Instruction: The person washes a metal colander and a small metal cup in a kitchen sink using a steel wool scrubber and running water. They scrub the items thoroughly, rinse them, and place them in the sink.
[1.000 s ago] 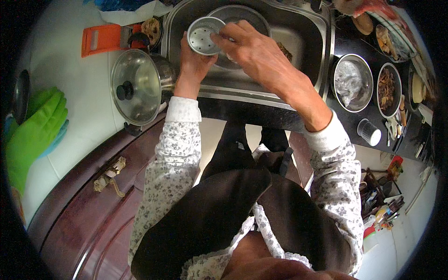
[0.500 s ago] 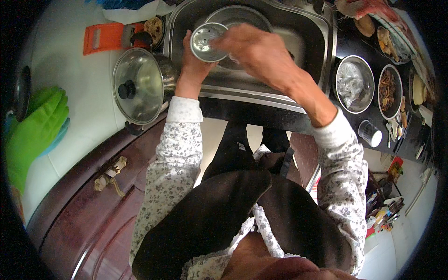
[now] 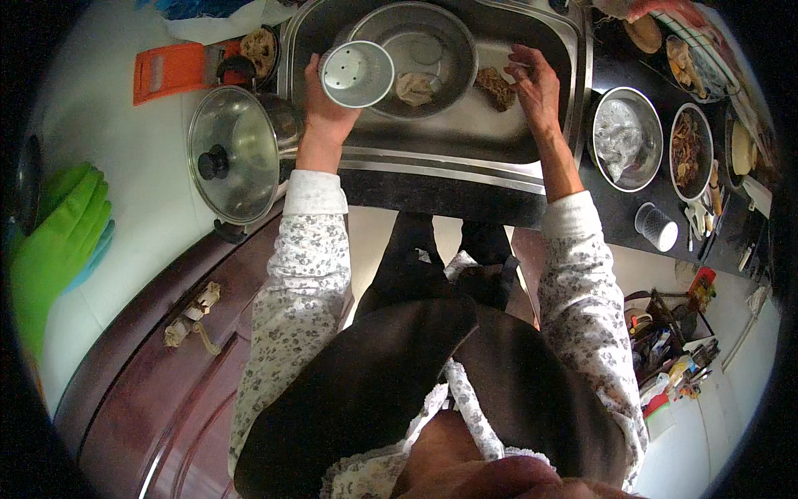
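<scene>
My left hand [image 3: 326,121] grips a small metal cup [image 3: 357,73] with holes in its bottom, its mouth tilted up toward me. The cup is over the left part of the steel sink [image 3: 474,143], overlapping the rim of a round metal basin [image 3: 467,51]. In the basin are a crumpled pale piece [image 3: 416,88] and a round, see-through shape that I cannot make out. Over the sink's right side, my right hand [image 3: 539,93] holds nothing, its fingers apart. Its fingertips are close to a rough brown clump [image 3: 496,88], perhaps a scrubber, on the sink floor; contact is unclear.
A glass-lidded pot [image 3: 237,156] stands left of the sink, below an orange slicer [image 3: 170,71]. Green gloves [image 3: 62,224] hang at the far left. On the right counter are a steel bowl [image 3: 628,140] with a clear plastic bag, a bowl of brown pieces [image 3: 692,156] and a white cup [image 3: 657,227].
My right hand has withdrawn from the cup's mouth and moved right, opening beside the brown clump. The left hand still holds the cup, slightly further left in view.
</scene>
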The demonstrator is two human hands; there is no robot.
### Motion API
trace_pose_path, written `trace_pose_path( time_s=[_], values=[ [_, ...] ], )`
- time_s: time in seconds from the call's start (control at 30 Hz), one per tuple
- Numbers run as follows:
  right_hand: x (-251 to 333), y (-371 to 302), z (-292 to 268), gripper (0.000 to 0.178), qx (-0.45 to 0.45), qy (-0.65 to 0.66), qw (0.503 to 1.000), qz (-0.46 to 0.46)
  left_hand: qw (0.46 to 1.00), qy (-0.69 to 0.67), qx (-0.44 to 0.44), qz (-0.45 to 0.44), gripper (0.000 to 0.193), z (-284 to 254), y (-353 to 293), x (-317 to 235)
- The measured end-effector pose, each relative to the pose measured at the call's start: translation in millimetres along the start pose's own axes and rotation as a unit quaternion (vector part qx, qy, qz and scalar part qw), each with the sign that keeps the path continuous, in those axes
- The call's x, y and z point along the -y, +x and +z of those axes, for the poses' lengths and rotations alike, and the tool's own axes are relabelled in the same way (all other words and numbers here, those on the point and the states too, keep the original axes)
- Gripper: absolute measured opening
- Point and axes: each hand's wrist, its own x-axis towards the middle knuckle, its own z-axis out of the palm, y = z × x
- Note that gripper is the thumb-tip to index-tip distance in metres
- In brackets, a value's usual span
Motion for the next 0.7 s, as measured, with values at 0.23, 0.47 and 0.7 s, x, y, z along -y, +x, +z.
trace_pose_path(
  time_s=[0.23,0.47,0.7],
  values=[
    [-41,16,70,0.035,0.202,-0.296,0.921,-0.153,0.999,-0.010,-0.033,0.013,0.051,-21,11,3],
    [-42,19,132,0.042,0.328,-0.401,0.850,-0.095,0.999,-0.006,-0.039,0.017,0.056,-24,1,6],
    [-61,18,133,0.042,0.293,-0.372,0.874,-0.110,0.996,-0.024,-0.085,0.026,0.061,-10,-17,1]
  ],
)
